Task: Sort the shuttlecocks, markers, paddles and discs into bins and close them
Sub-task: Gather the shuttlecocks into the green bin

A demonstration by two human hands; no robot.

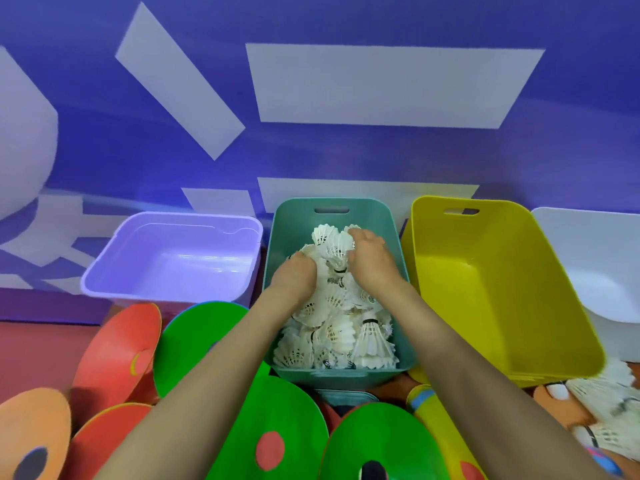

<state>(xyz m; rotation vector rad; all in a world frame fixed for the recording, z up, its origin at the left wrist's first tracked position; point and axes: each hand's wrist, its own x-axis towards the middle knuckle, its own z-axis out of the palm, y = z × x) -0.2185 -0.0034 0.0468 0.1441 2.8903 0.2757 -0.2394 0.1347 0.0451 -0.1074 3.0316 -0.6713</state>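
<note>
My left hand and right hand are lying on shuttlecocks filling the teal bin, grip unclear; discs before it are waiting unsorted.

The left hand and right hand have their fingers down among the shuttlecocks heaped in the middle bin. Left of the fingers stands the left bin; right of them the right bin, with a fourth bin beyond it. Nearer the person than the fingers, discs lie overlapping.
</note>
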